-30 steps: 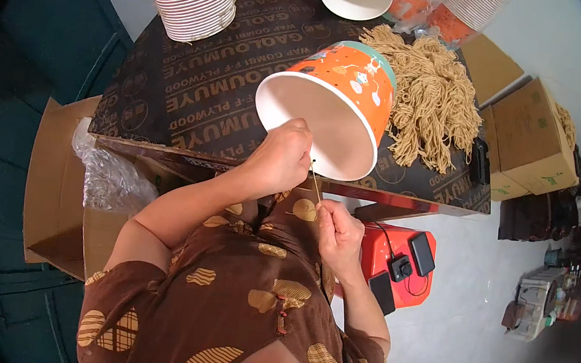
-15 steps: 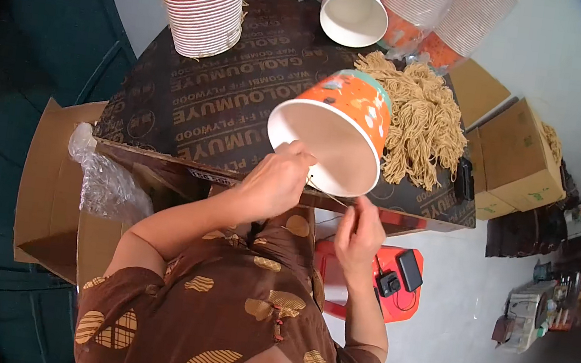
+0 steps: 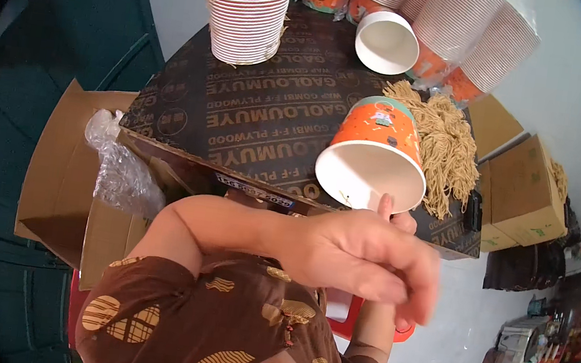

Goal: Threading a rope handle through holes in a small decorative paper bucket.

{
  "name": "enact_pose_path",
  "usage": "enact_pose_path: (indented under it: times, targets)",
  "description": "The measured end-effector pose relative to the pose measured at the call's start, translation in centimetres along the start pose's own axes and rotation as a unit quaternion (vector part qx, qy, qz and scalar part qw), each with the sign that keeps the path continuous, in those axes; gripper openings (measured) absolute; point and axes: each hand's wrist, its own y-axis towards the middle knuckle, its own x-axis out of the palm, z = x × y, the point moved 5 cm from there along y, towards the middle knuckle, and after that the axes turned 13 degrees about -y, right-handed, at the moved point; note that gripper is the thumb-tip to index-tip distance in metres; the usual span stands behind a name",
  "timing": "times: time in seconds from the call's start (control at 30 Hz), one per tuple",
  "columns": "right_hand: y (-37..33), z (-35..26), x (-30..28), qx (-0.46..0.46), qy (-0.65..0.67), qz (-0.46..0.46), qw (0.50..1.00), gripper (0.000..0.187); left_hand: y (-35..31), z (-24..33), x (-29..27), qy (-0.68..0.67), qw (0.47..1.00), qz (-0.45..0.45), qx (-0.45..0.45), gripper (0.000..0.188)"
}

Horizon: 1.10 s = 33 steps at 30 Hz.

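An orange paper bucket [image 3: 382, 129] with a white inside and green base lies tipped on the table's front edge, its mouth toward me. My right hand [image 3: 399, 215] grips the lower right of its rim, one finger reaching inside; my left hand and wrist partly hide it. My left hand [image 3: 375, 261] is lifted across in front of the right, apart from the bucket, with bent fingers smeared by motion. Whether anything is between them is hidden. Small dark specks, perhaps holes or cord, show at the bucket's lower rim. Beside the bucket lies a pile of tan cords [image 3: 447, 146].
A tall stack of paper buckets [image 3: 249, 17] stands at the back left of the dark plywood table [image 3: 255, 112]. One white bucket [image 3: 387, 45] lies behind, near wrapped stacks [image 3: 458, 28]. Cardboard boxes [image 3: 526, 185] are at right; an open carton [image 3: 63, 175] with plastic wrap is at left.
My left hand has left the bucket's inside and swung right, over my right hand. The right hand has moved up onto the rim. The bucket has turned slightly; the view has shifted.
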Motion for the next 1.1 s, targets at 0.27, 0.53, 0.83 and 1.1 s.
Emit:
enact_pose_path:
  times: [0.27,0.53,0.83,1.1]
  targets:
    - [0.1,0.1,0.0,0.038,0.075,-0.029,0.996,0.033,5.1,-1.1,4.1,-0.267,0.957,-0.095,0.067,0.025]
    - [-0.1,0.9,0.5,0.054,0.091,-0.059,0.993,0.039,6.4,-1.0,6.3,-0.299,0.928,-0.193,0.114,0.032]
    - [0.1,0.1,-0.1,0.047,0.081,-0.055,0.994,0.038,6.8,-1.8,6.3,-0.314,0.940,-0.133,0.022,0.026]
    - [0.2,-0.5,-0.5,0.037,0.063,-0.058,0.996,0.037,6.8,-2.6,6.2,-0.327,0.935,-0.135,-0.005,0.025]
